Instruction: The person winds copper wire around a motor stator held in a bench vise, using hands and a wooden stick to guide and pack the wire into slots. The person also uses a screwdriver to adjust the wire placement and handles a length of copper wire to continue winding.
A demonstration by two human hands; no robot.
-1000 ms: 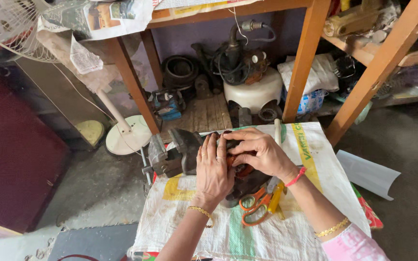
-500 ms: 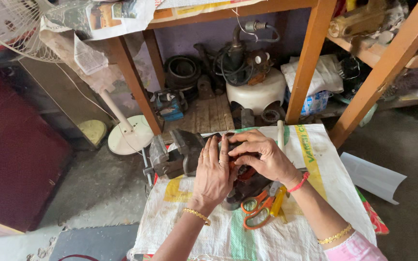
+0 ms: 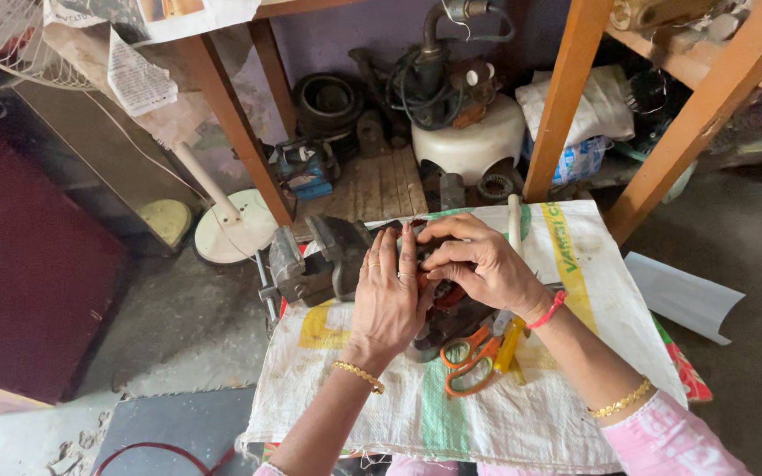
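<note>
My left hand (image 3: 390, 295) lies flat, fingers together, over a dark round motor part (image 3: 451, 322) with reddish copper windings. My right hand (image 3: 478, 260) curls over the same part from the right, fingertips pressed against the windings next to my left fingers. The part sits against a dark metal bench vise (image 3: 319, 260) on a white woven sack (image 3: 487, 397). Orange-handled scissors (image 3: 469, 357) lie just below my right wrist, beside a yellow-handled tool (image 3: 511, 344).
A white rod (image 3: 513, 220) lies on the sack behind my right hand. Wooden shelf legs (image 3: 566, 97) stand beyond, with a water pump (image 3: 451, 88), coiled belts and bags underneath. A pedestal fan base (image 3: 233, 231) stands left. White paper (image 3: 685, 295) lies on the floor right.
Both hands stay on the motor part; my right fingers have shifted slightly on the windings. The camera view has drifted a little.
</note>
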